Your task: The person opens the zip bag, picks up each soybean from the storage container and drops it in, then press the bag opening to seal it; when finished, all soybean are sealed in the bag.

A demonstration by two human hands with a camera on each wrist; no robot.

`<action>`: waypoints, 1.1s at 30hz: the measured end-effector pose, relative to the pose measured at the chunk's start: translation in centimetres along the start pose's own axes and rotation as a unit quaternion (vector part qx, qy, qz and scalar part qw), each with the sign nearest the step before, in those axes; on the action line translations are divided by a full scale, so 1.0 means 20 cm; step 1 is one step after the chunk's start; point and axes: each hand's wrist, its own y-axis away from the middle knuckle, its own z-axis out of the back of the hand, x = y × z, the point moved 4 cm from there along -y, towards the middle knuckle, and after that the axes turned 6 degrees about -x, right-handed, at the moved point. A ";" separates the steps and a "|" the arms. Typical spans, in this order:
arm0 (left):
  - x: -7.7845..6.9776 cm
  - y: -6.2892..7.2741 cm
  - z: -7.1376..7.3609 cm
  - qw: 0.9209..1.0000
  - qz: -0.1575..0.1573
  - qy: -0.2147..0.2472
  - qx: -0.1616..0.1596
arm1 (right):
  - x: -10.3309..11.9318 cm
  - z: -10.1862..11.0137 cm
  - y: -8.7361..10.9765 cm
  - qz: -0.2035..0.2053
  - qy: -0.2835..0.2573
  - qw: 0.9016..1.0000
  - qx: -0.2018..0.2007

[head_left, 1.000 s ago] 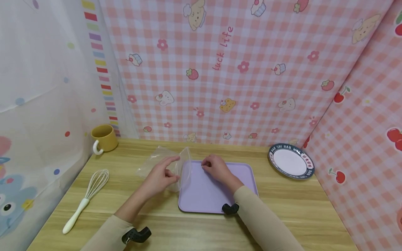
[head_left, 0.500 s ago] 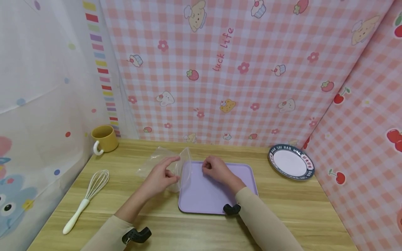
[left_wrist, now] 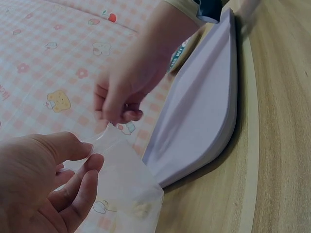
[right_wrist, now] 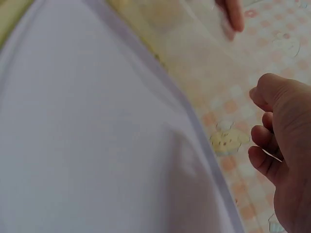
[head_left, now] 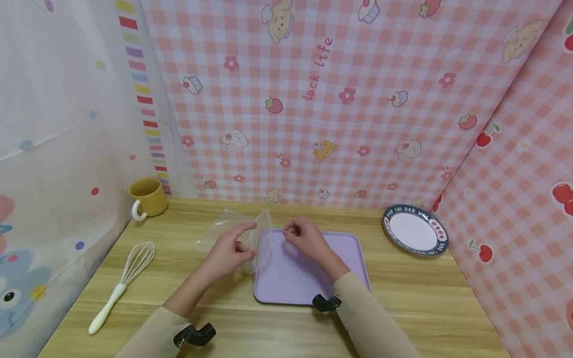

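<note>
My left hand (head_left: 226,253) holds a clear plastic bag (head_left: 265,243) by its mouth, left of a lilac tray (head_left: 291,286). The left wrist view has the thumb and forefinger at the film of the bag (left_wrist: 121,177), which stands up to a pointed corner. Over the tray's far left part is my right hand (head_left: 309,241), thumb and forefinger brought together and the other fingers curled. A narrow gap separates it from the bag in the head view. Between the fingers of the right hand (right_wrist: 291,131) nothing shows in the right wrist view.
A yellow mug (head_left: 149,196) with a white handle stands at the back left, a whisk (head_left: 118,291) in front of it. An oval plate (head_left: 415,230) with a dark patterned rim lies at the back right. Printed cloths (head_left: 313,124) hang behind the wooden table (head_left: 250,328).
My right hand has shifted slightly left and away from me over the tray, closer to the bag. The left hand and the bag have stayed in place.
</note>
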 end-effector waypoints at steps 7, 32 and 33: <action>0.01 0.00 0.00 1.000 0.001 0.007 0.006 | 0.14 -0.02 0.00 0.056 -0.045 0.997 -0.038; -0.01 0.01 0.00 1.000 0.001 0.009 0.011 | 0.36 -0.13 -0.01 0.078 -0.035 0.996 0.005; -0.01 0.01 0.00 1.000 0.002 0.010 0.011 | 0.35 -0.13 0.00 0.077 -0.034 0.996 0.006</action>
